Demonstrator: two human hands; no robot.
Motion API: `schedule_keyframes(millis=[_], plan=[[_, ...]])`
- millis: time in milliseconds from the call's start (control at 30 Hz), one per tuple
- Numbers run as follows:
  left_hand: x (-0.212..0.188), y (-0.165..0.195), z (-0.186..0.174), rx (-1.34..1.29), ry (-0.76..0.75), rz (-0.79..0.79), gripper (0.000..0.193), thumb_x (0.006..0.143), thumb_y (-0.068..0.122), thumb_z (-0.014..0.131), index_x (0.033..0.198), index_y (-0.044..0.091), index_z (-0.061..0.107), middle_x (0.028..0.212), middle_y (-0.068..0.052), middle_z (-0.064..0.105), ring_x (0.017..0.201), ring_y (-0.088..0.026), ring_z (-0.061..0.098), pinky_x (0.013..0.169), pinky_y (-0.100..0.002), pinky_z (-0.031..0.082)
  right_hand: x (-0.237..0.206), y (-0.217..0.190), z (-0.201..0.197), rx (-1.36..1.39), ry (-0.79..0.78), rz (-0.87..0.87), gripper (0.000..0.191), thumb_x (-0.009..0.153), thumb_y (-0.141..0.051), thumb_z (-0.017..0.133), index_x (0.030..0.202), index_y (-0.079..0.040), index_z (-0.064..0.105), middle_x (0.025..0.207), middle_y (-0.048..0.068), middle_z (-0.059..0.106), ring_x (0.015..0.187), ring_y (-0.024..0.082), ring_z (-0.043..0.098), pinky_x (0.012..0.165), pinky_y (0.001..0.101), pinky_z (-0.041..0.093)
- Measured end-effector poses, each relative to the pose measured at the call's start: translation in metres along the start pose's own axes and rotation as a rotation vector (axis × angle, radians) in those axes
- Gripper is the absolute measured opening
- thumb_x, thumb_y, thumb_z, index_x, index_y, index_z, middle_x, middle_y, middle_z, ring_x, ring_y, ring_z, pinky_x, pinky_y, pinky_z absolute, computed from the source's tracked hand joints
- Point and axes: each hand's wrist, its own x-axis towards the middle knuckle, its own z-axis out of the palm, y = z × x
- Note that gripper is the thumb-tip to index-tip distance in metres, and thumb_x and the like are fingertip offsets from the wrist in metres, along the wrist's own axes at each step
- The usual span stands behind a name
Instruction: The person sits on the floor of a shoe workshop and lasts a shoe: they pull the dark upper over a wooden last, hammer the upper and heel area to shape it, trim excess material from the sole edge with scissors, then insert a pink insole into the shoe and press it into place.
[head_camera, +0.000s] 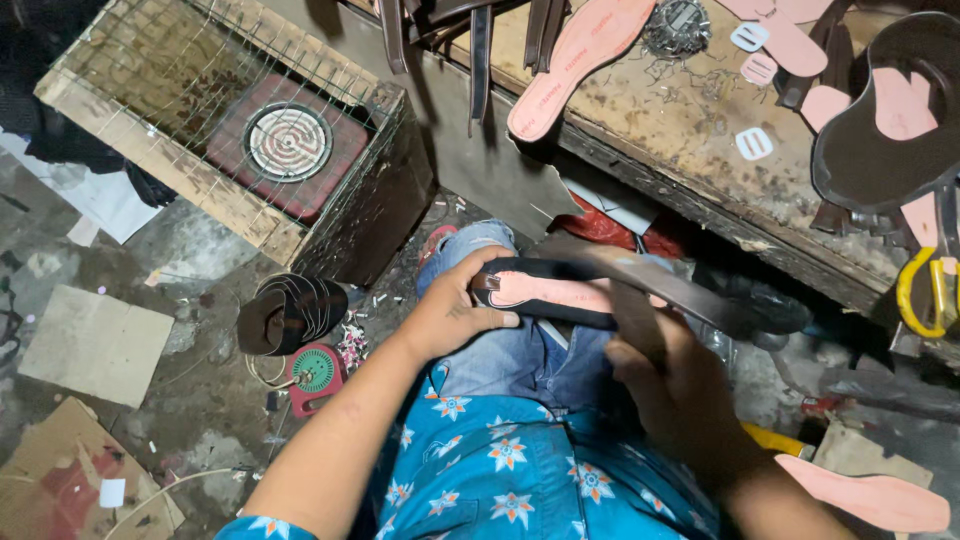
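The left hand (455, 315) has its grip clenched round the near end of a shoe sole (550, 292), black at the edge with a pink insole face, which lies across the person's lap on blue jeans. The right hand (680, 385) is blurred; its grip seems closed on a dark strap (690, 300) that crosses over the sole, though how the fingers sit cannot be told.

A wooden crate (160, 165) covered with wire mesh stands to the left, with a round coil heater (288, 141) on a red base inside it. Beside the crate on the floor lies a stack of dark soles (290, 312), and just below it a small red and green round device (316, 372).

Ahead is the worn wooden counter (690, 130), carrying a pink insole (580, 60), small white buckles (755, 143) and a dark cut upper piece (890, 140). A yellow-handled tool (920, 290) hangs at the counter's right edge. Another pink insole (865, 498) lies near the right forearm.

The floor (200, 240) is grey concrete, littered with cardboard pieces (95, 345) and scraps
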Motion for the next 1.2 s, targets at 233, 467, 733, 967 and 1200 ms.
schedule_keyframes(millis=[233, 467, 733, 967, 1200], plan=[[0.001, 0.003, 0.0, -0.192, -0.027, -0.03, 0.076, 0.074, 0.004, 0.087, 0.142, 0.008, 0.052, 0.126, 0.0, 0.062, 0.118, -0.012, 0.058, 0.102, -0.028, 0.049, 0.014, -0.007, 0.006, -0.243, -0.096, -0.13, 0.036, 0.09, -0.031, 0.065, 0.111, -0.002, 0.062, 0.085, 0.021, 0.067, 0.083, 0.04, 0.068, 0.073, 0.0466, 0.052], [-0.003, 0.0, -0.003, -0.139, -0.034, -0.082, 0.078, 0.073, 0.003, 0.087, 0.143, 0.008, 0.052, 0.121, -0.001, 0.063, 0.111, -0.012, 0.06, 0.095, -0.029, 0.052, 0.022, -0.039, 0.012, 0.051, -0.132, -0.093, 0.047, 0.095, -0.035, 0.066, 0.123, 0.0, 0.052, 0.092, 0.023, 0.066, 0.085, 0.04, 0.065, 0.077, 0.0457, 0.053], [-0.002, -0.014, -0.002, -0.154, -0.038, 0.012, 0.077, 0.076, -0.001, 0.087, 0.145, 0.004, 0.051, 0.123, -0.005, 0.064, 0.115, -0.013, 0.06, 0.101, -0.029, 0.051, 0.008, -0.034, -0.009, 0.073, -0.151, -0.188, 0.037, 0.097, -0.035, 0.061, 0.118, -0.005, 0.063, 0.09, 0.017, 0.065, 0.079, 0.033, 0.065, 0.071, 0.0403, 0.057], [0.004, -0.006, 0.001, -0.299, -0.077, -0.083, 0.077, 0.076, 0.004, 0.084, 0.144, 0.008, 0.049, 0.124, -0.005, 0.065, 0.116, -0.014, 0.062, 0.1, -0.032, 0.053, 0.052, 0.002, 0.005, -0.325, -0.089, 0.101, 0.045, 0.092, -0.046, 0.062, 0.116, -0.008, 0.062, 0.093, 0.028, 0.071, 0.093, 0.046, 0.07, 0.083, 0.0523, 0.052], [-0.01, 0.033, 0.001, -0.102, -0.029, 0.132, 0.069, 0.078, 0.008, 0.087, 0.138, 0.001, 0.055, 0.129, -0.007, 0.064, 0.123, -0.017, 0.06, 0.109, -0.033, 0.047, 0.109, 0.047, -0.066, -0.502, 0.35, -0.117, 0.057, 0.092, -0.03, 0.068, 0.14, -0.002, 0.059, 0.126, 0.027, 0.061, 0.115, 0.048, 0.059, 0.095, 0.0544, 0.048]])
